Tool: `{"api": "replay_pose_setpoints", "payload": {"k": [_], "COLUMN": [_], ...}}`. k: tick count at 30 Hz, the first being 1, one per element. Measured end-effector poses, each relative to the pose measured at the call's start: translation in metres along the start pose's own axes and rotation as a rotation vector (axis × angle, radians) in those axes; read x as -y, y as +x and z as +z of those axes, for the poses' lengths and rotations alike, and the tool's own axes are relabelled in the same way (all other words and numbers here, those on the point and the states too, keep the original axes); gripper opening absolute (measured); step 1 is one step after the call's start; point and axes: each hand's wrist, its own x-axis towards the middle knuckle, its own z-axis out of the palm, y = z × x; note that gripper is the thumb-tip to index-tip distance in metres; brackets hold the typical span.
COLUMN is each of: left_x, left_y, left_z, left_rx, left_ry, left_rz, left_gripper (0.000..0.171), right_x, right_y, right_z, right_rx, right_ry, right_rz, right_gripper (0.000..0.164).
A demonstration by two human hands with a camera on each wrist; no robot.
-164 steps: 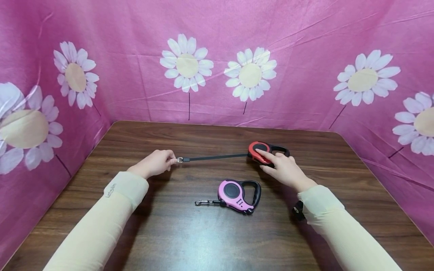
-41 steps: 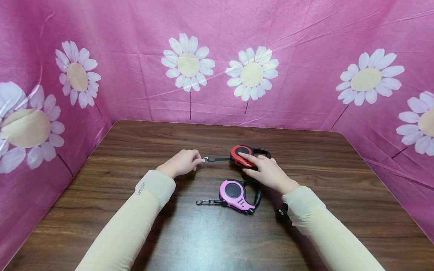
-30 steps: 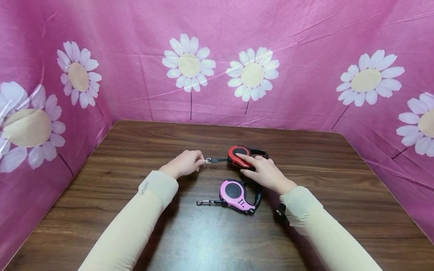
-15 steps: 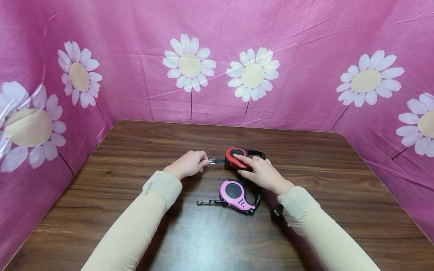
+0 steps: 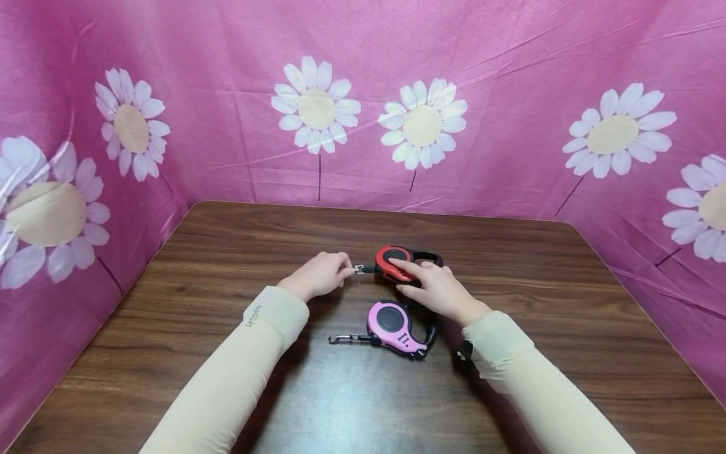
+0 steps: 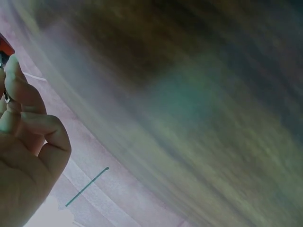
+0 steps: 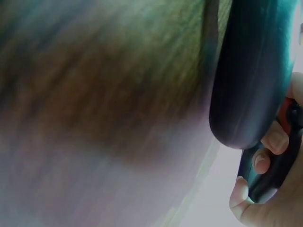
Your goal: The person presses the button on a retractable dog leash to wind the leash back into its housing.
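Observation:
A red and black retractable dog leash lies flat on the table, its loop handle to the right. My right hand grips its body, the index finger stretched over the top. In the right wrist view, fingers curl around the black handle. My left hand pinches the metal clip at the leash's end, mostly hidden by the fingertips. Only a short piece of strap shows between clip and casing. Nearer to me lies a pink and black retractable leash, its snap hook pointing left.
The brown wooden table ends at a pink cloth printed with white daisies, behind and at both sides. A dark round camera part sits under the right wrist. My right arm passes close by the pink leash's handle.
The long stretch of strap has shortened almost fully into the red casing. My left hand has moved right with the clip; my right hand and the red leash have shifted left.

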Motion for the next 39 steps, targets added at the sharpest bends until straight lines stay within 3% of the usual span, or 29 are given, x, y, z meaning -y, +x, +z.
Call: {"api": "replay_pose_setpoints", "payload": {"k": [6, 22, 28, 39], "left_x": [0.000, -0.001, -0.003, -0.002], "left_y": [0.001, 0.004, 0.005, 0.005], "left_z": [0.003, 0.007, 0.007, 0.008], "left_rx": [-0.001, -0.078, -0.073, -0.087], "left_ry": [-0.004, 0.090, 0.106, 0.110], "left_rz": [-0.024, -0.048, -0.071, -0.076], "left_gripper": [0.015, 0.012, 0.011, 0.010], "right_x": [0.000, 0.000, 0.002, 0.006], "right_y": [0.000, 0.006, 0.009, 0.012], "right_z": [0.001, 0.003, 0.003, 0.006], "right_rx": [0.037, 0.080, 0.069, 0.022], "right_ry": [-0.022, -0.034, -0.056, -0.235], "right_rz": [0.009, 0.037, 0.000, -0.068], "right_gripper": [0.056, 0.056, 0.058, 0.062]}}
